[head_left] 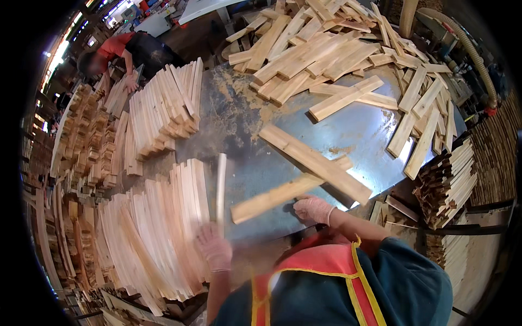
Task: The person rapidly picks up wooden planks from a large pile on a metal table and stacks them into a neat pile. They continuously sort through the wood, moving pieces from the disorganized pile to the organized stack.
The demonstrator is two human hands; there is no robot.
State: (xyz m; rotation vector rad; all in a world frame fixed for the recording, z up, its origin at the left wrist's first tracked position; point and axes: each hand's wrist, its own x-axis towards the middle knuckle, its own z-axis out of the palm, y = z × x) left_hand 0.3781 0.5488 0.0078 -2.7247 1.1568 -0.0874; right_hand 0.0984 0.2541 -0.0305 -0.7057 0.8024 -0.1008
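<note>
Blue-grey metal shows through the sawdust on the middle of the bench (242,157), in a workshop stacked with timber. Near the middle of it lie two crossed boards: the upper board (310,160) runs from far left to near right, its near end close to the bench's near-right edge, and the lower board (272,196) passes beneath it, its left end toward the near edge. The gloved right hand (313,209) is at the near edge, just beside the lower board, fingers bent in; whether they grip it I cannot tell. On the left, the gloved left hand (213,247) is at the near end of a pale narrow slat (221,187); both are blurred, so I cannot tell if its fingers are open or closed.

A slim strip of bare metal separates the slat from the lower board, while on the slat's other side the near-left stack (157,233) leaves little room. Wider open metal stretches beyond the crossed boards and to their right. Farther out, a loose heap of boards (321,51) covers the far side, with some boards jutting past the right edge. A far-left stack (166,106) stands close to a bending co-worker (115,48).
</note>
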